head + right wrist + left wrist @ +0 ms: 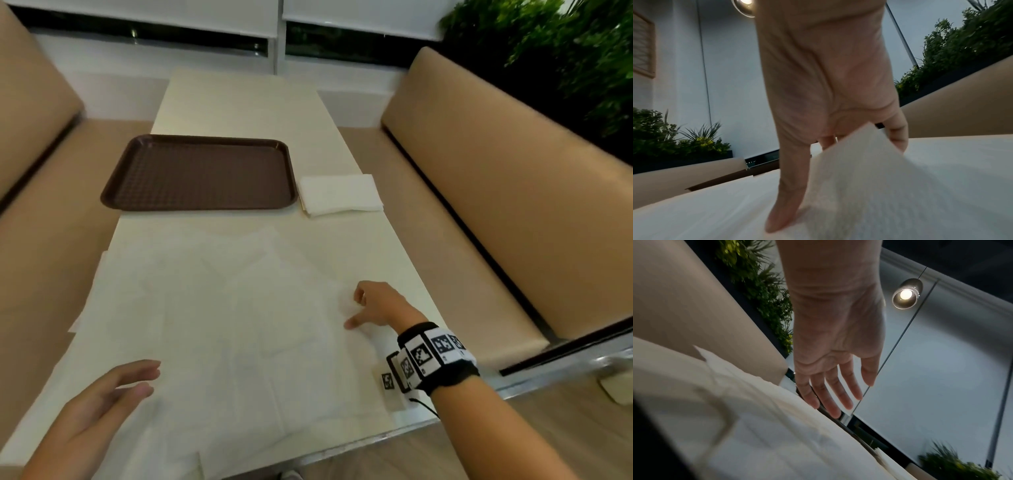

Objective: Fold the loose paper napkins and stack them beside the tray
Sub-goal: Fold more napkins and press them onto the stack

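Several loose white napkins point(219, 318) lie spread and overlapping across the near half of the table. My right hand point(353, 310) is at their right edge with fingers curled. In the right wrist view a raised napkin corner point(857, 159) sits between my thumb and fingers, so that hand point(838, 186) pinches it. My left hand point(137, 380) hovers open over the near left of the napkins, fingers straight point(826, 402), holding nothing. A small stack of folded napkins point(340, 193) lies just right of the brown tray point(198, 171).
The cream table point(239, 102) runs away from me between two tan padded benches point(496, 178). One napkin overhangs the table's left edge point(99, 291). Green plants point(565, 51) stand behind the right bench.
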